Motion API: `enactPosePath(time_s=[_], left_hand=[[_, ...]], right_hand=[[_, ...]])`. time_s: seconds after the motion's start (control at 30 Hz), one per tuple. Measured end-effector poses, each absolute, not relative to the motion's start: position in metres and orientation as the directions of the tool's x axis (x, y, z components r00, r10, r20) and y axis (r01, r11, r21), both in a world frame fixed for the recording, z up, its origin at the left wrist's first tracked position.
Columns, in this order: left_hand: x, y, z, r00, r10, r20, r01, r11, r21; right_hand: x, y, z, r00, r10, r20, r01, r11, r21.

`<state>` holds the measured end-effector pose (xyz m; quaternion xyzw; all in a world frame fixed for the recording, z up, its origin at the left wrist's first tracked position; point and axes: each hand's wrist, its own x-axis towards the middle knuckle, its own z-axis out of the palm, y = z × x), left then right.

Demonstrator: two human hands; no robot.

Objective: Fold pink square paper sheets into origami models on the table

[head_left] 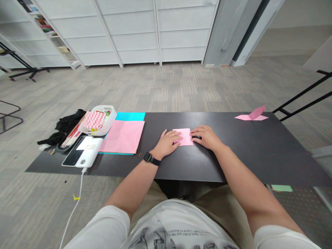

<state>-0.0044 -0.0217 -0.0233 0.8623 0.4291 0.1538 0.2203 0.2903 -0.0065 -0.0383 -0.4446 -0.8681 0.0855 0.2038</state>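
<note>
A small square of pink paper (pixel 185 137) lies flat on the dark table in front of me; whether it is folded I cannot tell for sure. My left hand (pixel 168 142) rests on its left side, fingers stretched out across the paper. At the right edge, my right hand (pixel 205 137) touches the paper with its fingertips, fingers extended and slightly apart. Neither hand grips anything. Toward the far right of the table stands a folded pink paper shape (pixel 255 114) with one part pointing up.
Left on the dark table (pixel 166 169) lie a pink paper stack (pixel 124 136) over blue sheets (pixel 131 116), a white basket (pixel 110 121), a black pencil tray (pixel 67 142), black cloth (pixel 70 121), and a phone (pixel 74 155) beside a white power bank (pixel 90 152) with a cable (pixel 77 197).
</note>
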Motion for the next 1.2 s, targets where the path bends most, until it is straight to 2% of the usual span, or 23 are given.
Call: enactPosePath(time_s=[0.23, 0.5, 0.67, 0.8, 1.2], left_hand=[[-0.005, -0.021, -0.024, 0.589, 0.804, 0.081, 0.667, -0.540, 0.514], [-0.007, -0.021, -0.027, 0.595, 0.796, 0.115, 0.638, -0.554, 0.536], [-0.011, -0.016, -0.024, 0.396, 0.884, 0.248, 0.666, -0.462, 0.586], [-0.012, -0.013, -0.029, 0.253, 0.941, 0.226, 0.776, -0.337, 0.534], [-0.014, -0.009, -0.035, 0.290, 0.936, 0.200, 0.758, -0.352, 0.549]], right_hand=[[0.292, -0.017, -0.027, -0.555, 0.796, 0.242, 0.716, 0.605, -0.349], [0.282, -0.016, -0.030, -0.535, 0.788, 0.305, 0.713, 0.615, -0.338], [0.280, -0.014, -0.033, -0.545, 0.788, 0.286, 0.708, 0.616, -0.345], [0.280, -0.014, -0.032, -0.552, 0.779, 0.296, 0.691, 0.627, -0.360], [0.279, -0.013, -0.032, -0.552, 0.780, 0.296, 0.681, 0.626, -0.379]])
